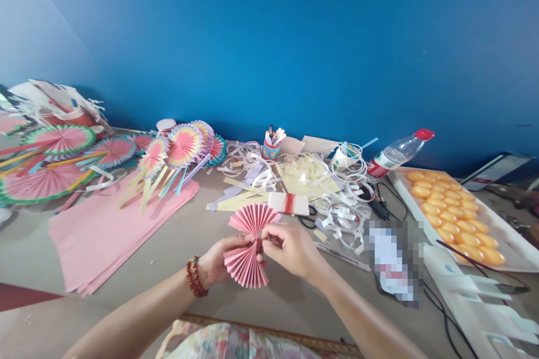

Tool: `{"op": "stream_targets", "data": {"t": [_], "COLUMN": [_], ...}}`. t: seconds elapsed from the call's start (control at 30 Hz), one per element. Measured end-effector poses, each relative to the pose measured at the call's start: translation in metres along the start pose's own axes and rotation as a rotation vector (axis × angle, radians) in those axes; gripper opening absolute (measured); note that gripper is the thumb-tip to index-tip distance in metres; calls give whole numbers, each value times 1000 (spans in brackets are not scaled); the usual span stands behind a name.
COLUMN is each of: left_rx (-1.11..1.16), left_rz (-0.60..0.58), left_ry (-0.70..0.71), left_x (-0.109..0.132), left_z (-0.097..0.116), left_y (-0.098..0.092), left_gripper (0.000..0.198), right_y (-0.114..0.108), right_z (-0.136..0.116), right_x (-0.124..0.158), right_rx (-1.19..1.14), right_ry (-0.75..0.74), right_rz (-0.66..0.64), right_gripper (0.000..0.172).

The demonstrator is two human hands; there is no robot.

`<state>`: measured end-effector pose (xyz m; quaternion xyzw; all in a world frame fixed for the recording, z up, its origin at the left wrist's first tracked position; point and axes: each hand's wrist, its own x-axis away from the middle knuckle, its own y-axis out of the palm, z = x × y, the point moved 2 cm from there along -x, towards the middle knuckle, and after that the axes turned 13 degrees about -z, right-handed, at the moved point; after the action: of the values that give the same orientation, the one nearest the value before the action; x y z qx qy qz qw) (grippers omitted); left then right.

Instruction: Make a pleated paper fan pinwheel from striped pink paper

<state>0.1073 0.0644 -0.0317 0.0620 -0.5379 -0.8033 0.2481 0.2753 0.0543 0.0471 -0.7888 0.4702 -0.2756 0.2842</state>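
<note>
At the far left, a green-edged pleated round [59, 139] looks complete; nearer, flat pink sheets [101, 230] lie unpleated on the worktop [179, 233]. The left hand [217, 261] has its fingers closed on the waist of the pleated pink paper [254, 219], held above the worktop. Its two halves fan out, not yet joined into a circle. The right hand's [290, 249] fingers pinch tight at that waist; whether thread runs between them, I cannot tell.

Worn on the head, looking forward and down across the near edge of the counter [168, 244]; close over left hand [219, 259] and right hand [291, 248], reaching past the far edge to the blue wall [269, 39].
</note>
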Motion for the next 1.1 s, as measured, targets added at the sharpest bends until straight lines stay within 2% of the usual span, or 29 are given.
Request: {"op": "stream_targets", "data": {"t": [0.1,0.2,0.37,0.6,0.73,0.8,0.87,0.97,1.1], "left_rx": [-45,-123,-338,-776,-1203,-1423,-1565,-1688,-1834], "left_rz": [-59,-65,28,170,317,415,462,357,206], "left_ry": [-19,-11,-28,-86,-14,82,228,418,474], "left_x": [4,6,9,25,40,46,49,46,36], "left_z": [0,2,6,8,12,16,20,22,19], "left_y": [3,7,12,8,12,17,23,32,41], "left_gripper": [31,29,24,34,30,21,15,11,12], "right_y": [-2,-1,5,12,15,17,20,22,23], "right_z": [1,3,6,7,6,6,5,5,4], "right_x": [1,1,0,-1,1,2,2,1,0], "right_rx": [-104,-190,-263,-115,-131,-140,-159,-203,-290], "right_ry": [-17,-45,-40,38,36,35,31,37,43], "right_rz": [-75,-117,-162,-149,-142,-141,-154,-179,-200], "right_gripper": [14,15,15,13,14,14,15,16,12]}}
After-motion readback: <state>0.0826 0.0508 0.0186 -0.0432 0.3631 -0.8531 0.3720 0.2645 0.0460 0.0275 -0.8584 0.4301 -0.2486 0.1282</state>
